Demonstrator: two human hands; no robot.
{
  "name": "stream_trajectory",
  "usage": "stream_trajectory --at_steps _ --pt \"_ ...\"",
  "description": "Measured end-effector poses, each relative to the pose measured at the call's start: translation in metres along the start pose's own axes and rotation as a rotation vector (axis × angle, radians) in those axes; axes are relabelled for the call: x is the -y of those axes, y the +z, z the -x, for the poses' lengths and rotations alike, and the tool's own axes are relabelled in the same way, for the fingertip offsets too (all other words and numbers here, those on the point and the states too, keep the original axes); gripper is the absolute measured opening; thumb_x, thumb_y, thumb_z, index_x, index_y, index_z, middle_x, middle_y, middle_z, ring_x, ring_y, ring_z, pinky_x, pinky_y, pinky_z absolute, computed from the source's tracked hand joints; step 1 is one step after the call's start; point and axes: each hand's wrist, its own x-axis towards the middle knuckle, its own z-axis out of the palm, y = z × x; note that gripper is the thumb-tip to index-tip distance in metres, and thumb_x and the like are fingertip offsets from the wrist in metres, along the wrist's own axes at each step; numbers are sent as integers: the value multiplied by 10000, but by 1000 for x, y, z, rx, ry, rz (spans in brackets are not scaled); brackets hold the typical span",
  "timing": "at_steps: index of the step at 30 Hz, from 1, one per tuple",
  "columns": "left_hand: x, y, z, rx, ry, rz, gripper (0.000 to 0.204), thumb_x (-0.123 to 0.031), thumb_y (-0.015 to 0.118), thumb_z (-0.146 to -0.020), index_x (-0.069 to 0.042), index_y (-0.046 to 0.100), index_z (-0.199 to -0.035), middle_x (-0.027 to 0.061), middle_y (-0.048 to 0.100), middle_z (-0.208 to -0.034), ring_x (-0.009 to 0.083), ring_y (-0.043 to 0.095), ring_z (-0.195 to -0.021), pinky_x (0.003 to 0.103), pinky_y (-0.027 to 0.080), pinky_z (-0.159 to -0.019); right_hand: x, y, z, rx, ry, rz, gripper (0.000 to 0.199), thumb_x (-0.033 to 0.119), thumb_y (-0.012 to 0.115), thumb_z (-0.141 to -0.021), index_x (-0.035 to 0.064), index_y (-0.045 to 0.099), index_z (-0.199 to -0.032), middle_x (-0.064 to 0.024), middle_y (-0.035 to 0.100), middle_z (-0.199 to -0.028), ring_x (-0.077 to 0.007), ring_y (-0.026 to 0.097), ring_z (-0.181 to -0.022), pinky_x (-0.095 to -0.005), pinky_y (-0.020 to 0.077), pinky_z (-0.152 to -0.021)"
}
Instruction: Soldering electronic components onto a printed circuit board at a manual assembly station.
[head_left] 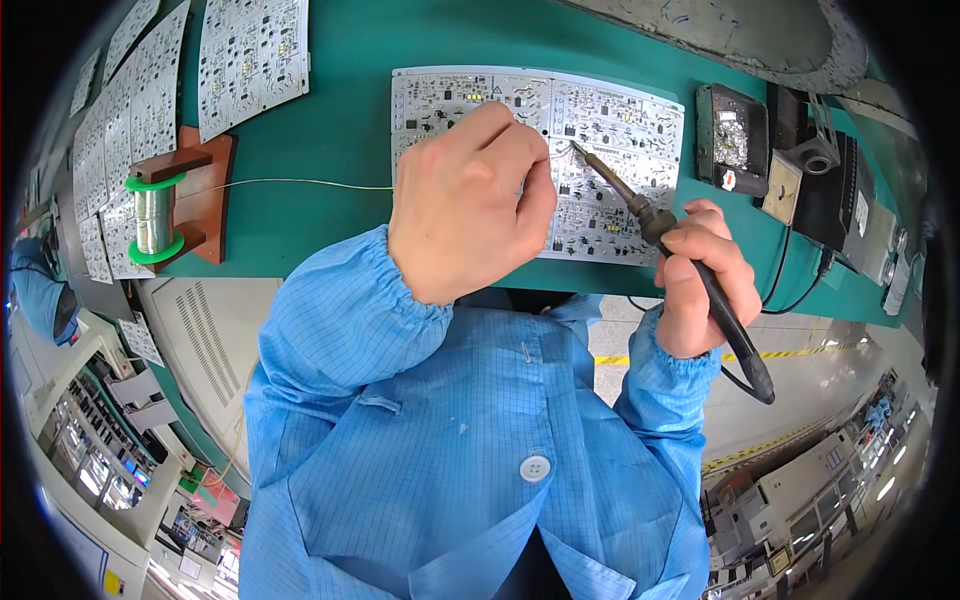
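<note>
A white circuit board panel (615, 215) with many small parts lies on the green bench mat in front of me. In my right hand (705, 275) is a soldering iron (725, 325), held like a pen, its tip touching or just above the board. My left hand (470, 195) is over the board's left half, fingers pinched on solder wire (300, 182). The wire runs left to a spool (154, 222) with green flanges on a brown stand (208, 200). A short bit of wire shows between the left fingers and the iron tip.
More circuit board panels (255, 65) lie at the far left. At the right stand a black tray (732, 135) of solder scraps, an iron holder (812, 152) and a black box-shaped unit (845, 195) with cables. A grey curved fixture (740, 35) hangs over the back edge.
</note>
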Motion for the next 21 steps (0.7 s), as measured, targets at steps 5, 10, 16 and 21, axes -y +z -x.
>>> stream_trajectory --at_steps 5,10,16,21 --pt "1 1 -1 19 -13 -16 38 -59 625 -696 -56 590 -682 68 532 -689 266 550 -527 371 455 -451 3 2 -3 28 21 33 145 108 556 -739 -9 591 -815 -33 469 -506 -134 440 -522 -448 390 -858" --pt "2 0 -1 32 -3 -25 44 -63 628 -699 -49 590 -682 72 527 -689 270 547 -523 372 461 -453 5 3 -6 23 32 35 139 99 548 -724 -12 591 -797 -29 464 -504 -135 437 -526 -444 392 -854" --pt "2 2 -1 31 3 -26 41 -59 625 -701 -45 591 -683 75 527 -689 271 548 -522 371 464 -454 6 5 -8 14 28 48 146 82 544 -697 -24 588 -788 -32 449 -498 -144 441 -548 -452 392 -860" --pt "-1 0 -5 -2 9 0 29 -25 621 -702 -42 598 -703 72 542 -696 250 562 -540 345 463 -465 1 -3 -6 -32 2 5 137 90 620 -709 -28 603 -777 -81 551 -602 -174 498 -542 -416 443 -772"
